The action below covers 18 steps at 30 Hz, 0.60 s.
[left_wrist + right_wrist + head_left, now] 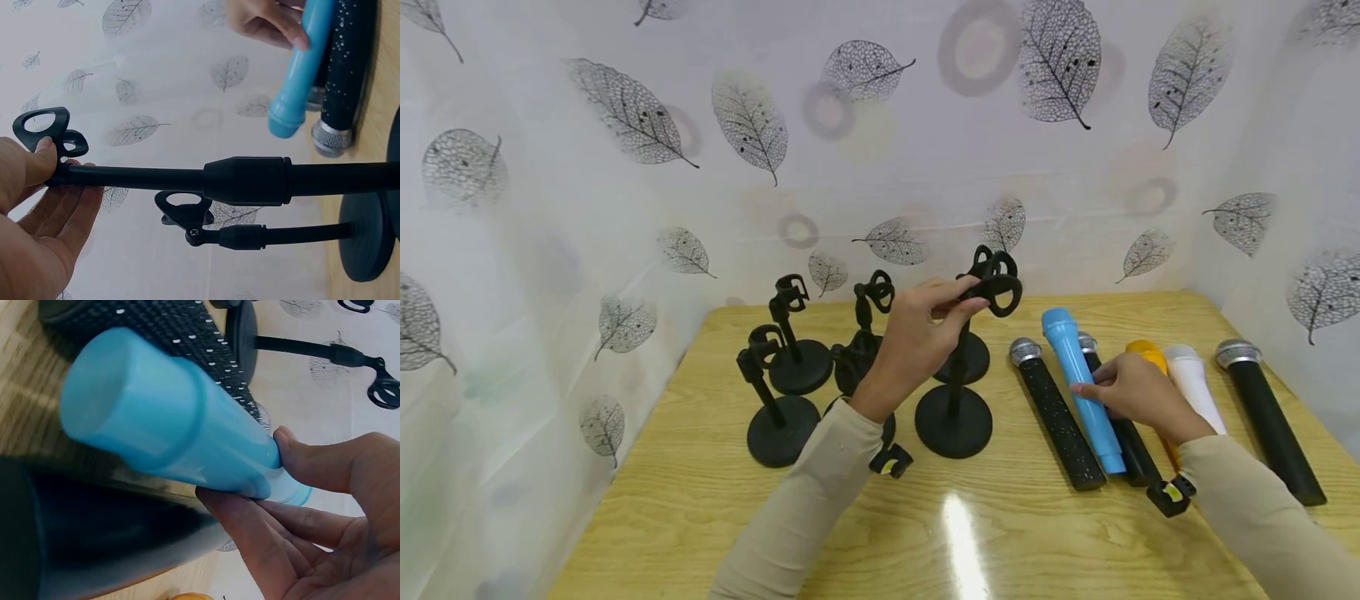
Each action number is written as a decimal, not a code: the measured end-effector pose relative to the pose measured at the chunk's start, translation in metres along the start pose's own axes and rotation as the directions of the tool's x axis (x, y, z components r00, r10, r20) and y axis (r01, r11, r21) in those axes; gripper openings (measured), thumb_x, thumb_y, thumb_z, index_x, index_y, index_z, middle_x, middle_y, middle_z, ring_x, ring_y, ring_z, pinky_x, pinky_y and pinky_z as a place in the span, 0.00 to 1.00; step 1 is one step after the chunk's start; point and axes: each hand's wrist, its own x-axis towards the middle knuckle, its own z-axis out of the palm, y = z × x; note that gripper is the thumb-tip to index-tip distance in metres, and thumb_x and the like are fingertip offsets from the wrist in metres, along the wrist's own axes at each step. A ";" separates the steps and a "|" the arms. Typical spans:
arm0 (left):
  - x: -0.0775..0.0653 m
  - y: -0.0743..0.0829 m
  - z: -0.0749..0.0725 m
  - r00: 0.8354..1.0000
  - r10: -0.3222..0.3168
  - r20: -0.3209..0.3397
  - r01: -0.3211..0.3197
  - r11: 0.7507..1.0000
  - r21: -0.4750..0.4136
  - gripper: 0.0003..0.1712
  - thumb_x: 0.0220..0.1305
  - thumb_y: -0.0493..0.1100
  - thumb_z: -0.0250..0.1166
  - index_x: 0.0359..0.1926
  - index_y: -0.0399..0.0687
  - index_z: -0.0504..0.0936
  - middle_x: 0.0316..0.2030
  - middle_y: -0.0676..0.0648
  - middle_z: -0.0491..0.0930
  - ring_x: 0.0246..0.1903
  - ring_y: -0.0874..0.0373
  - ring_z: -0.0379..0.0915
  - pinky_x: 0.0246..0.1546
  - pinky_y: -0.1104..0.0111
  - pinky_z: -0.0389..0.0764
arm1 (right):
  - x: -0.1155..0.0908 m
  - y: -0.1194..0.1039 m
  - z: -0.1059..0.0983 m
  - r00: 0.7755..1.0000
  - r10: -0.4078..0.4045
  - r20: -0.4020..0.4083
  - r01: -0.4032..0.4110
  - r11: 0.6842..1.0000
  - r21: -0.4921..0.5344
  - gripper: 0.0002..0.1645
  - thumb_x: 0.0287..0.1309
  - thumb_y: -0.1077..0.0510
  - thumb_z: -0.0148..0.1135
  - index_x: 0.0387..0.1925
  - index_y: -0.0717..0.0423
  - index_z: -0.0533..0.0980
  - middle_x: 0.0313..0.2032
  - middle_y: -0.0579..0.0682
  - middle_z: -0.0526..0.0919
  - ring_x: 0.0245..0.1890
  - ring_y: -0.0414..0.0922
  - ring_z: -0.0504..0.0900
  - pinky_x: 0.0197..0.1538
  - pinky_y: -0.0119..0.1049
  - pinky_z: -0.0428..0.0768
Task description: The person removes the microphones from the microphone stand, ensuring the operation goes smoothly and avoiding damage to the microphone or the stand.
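My left hand (pixel 917 337) pinches the clip at the top of a black microphone stand (pixel 953 421), thumb against the ring in the left wrist view. That stand's round base is on the table. Between the thumb and fingers of my right hand (pixel 1138 396) is a light blue microphone (pixel 212 431), raised slightly and tilted. A black speckled microphone (pixel 1056 417) lies just left of it. Under and beside the blue one is a plain black microphone (pixel 119 531), partly hidden by it and my hand.
An orange microphone (pixel 1144 348), a white microphone (pixel 1195 383) and a large black microphone (pixel 1273 425) lie farther right. Several more black stands, one of them a short stand (pixel 782 431), occupy the left half of the wooden table (pixel 700 500). A leaf-patterned curtain (pixel 910 167) surrounds the table.
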 end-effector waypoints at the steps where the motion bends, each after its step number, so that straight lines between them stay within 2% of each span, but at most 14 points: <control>1: 0.000 0.000 0.000 1.000 0.000 0.000 0.000 1.000 -0.002 0.19 0.70 0.40 0.66 0.58 0.36 0.83 0.43 0.44 0.85 0.41 0.59 0.84 0.45 0.77 0.82 | 0.000 0.000 0.001 1.000 -0.003 0.002 0.003 1.000 -0.013 0.32 0.67 0.49 0.67 0.44 0.81 0.79 0.30 0.64 0.86 0.25 0.48 0.86 0.29 0.43 0.86; 4: 0.000 0.001 0.000 1.000 0.004 -0.002 -0.004 1.000 -0.007 0.19 0.70 0.40 0.66 0.58 0.36 0.83 0.43 0.43 0.85 0.41 0.59 0.84 0.45 0.77 0.82 | 0.002 0.001 0.005 1.000 -0.024 -0.002 0.024 0.998 -0.064 0.25 0.66 0.50 0.67 0.22 0.67 0.80 0.16 0.49 0.77 0.16 0.41 0.76 0.22 0.35 0.78; 7: 0.001 0.001 0.000 1.000 0.006 -0.003 -0.006 1.000 -0.011 0.19 0.70 0.39 0.66 0.58 0.36 0.83 0.43 0.43 0.85 0.41 0.58 0.84 0.45 0.77 0.82 | 0.004 0.001 0.009 0.999 -0.048 -0.004 0.047 0.994 -0.101 0.30 0.66 0.50 0.67 0.10 0.51 0.67 0.10 0.42 0.62 0.12 0.38 0.63 0.19 0.31 0.65; 9: 0.001 0.001 0.000 1.000 0.005 -0.005 -0.005 1.000 -0.012 0.19 0.70 0.39 0.66 0.58 0.36 0.83 0.43 0.43 0.85 0.40 0.58 0.84 0.45 0.77 0.82 | 0.005 0.003 0.011 0.998 -0.059 -0.007 0.057 0.991 -0.117 0.33 0.65 0.50 0.68 0.09 0.47 0.62 0.10 0.40 0.59 0.12 0.37 0.58 0.18 0.30 0.61; 12: 0.000 0.001 0.000 1.000 0.001 -0.009 -0.001 1.000 -0.012 0.19 0.70 0.39 0.66 0.58 0.36 0.83 0.43 0.43 0.86 0.40 0.58 0.84 0.44 0.77 0.82 | 0.007 0.005 0.014 0.996 -0.083 -0.020 0.079 0.986 -0.147 0.34 0.64 0.50 0.69 0.09 0.46 0.60 0.10 0.39 0.56 0.12 0.37 0.56 0.18 0.30 0.59; 18: 0.000 -0.001 0.000 1.000 -0.010 -0.007 0.010 1.000 0.000 0.19 0.70 0.40 0.66 0.58 0.37 0.83 0.43 0.43 0.85 0.41 0.59 0.84 0.46 0.78 0.81 | 0.008 0.007 0.021 0.997 -0.075 -0.009 0.072 0.981 -0.181 0.33 0.63 0.50 0.70 0.10 0.45 0.60 0.11 0.39 0.56 0.13 0.37 0.59 0.19 0.30 0.62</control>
